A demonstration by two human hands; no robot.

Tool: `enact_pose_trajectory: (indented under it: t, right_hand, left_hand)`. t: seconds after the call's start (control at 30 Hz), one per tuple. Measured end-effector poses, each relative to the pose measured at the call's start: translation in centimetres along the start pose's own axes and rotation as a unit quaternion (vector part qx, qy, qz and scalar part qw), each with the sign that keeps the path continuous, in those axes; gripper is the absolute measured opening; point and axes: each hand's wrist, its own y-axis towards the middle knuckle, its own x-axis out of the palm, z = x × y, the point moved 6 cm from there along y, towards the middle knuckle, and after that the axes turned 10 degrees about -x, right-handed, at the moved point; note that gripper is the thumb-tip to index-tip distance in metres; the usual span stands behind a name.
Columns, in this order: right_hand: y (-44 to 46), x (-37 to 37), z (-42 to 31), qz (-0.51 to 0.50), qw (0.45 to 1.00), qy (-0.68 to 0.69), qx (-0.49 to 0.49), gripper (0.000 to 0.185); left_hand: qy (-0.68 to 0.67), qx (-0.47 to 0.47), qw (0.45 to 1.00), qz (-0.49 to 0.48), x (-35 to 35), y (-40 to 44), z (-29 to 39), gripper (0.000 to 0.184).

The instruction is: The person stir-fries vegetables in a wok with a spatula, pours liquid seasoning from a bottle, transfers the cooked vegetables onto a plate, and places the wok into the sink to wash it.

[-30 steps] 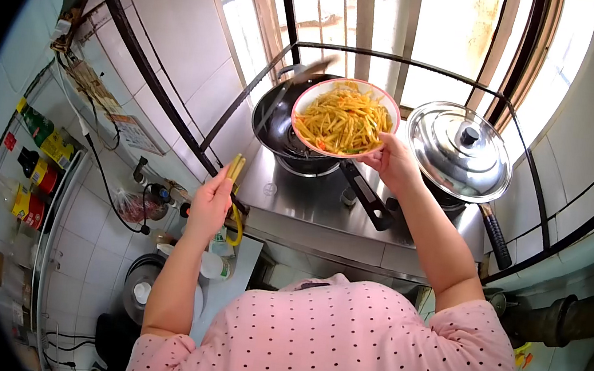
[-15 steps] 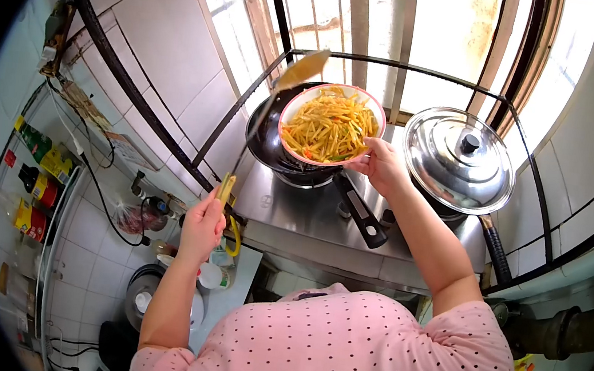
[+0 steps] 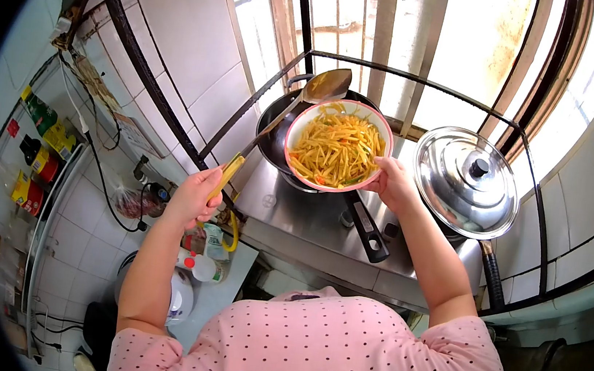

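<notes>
My left hand (image 3: 197, 197) is closed around the yellow handle of a metal spatula (image 3: 327, 86). The spatula's blade is raised over the far edge of the bowl, with some residue on it. In my right hand (image 3: 395, 185), gripped by its right rim, is a white bowl with a pink edge (image 3: 287, 145). Cooked yellow potato strips (image 3: 338, 150) with bits of green and red fill it. The bowl is held over a black wok (image 3: 272, 118), hiding much of the wok's inside. The wok's black handle (image 3: 367, 229) points toward me.
A pan with a shiny lid (image 3: 452, 170) sits to the right on the steel stove (image 3: 276, 209). Black metal rails (image 3: 420, 73) run behind, before the window. A side counter (image 3: 227, 287) with several containers is at lower left, near a shelf of bottles (image 3: 43, 164).
The spatula has swung right and its blade has turned, now near the bowl's far rim. The bowl appears slightly lower and farther right, partly because the view has shifted.
</notes>
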Motion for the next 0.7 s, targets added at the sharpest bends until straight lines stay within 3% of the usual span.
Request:
enact_pose_trajectory:
  t: [0.27, 0.4, 0.67, 0.7]
  right_hand:
    - [0.5, -0.5, 0.3, 0.046, 0.999, 0.005, -0.005, 0.028]
    - [0.7, -0.7, -0.8, 0.09, 0.995, 0.012, -0.052, 0.029]
    - [1.8, -1.4, -3.9, 0.158, 0.979, 0.004, -0.13, 0.029]
    - [1.8, -1.5, -4.1, 0.167, 0.976, 0.004, -0.139, 0.029]
  left_hand:
    - [0.01, 0.035, 0.999, -0.032, -0.7, -1.0, -1.1, 0.044]
    - [-0.02, 0.04, 0.997, 0.064, -2.1, -1.5, -1.1, 0.04]
    - [-0.009, 0.009, 0.996, 0.094, -4.4, -0.4, -4.1, 0.04]
    - [0.04, 0.046, 0.992, 0.113, -4.1, 0.2, -3.7, 0.041]
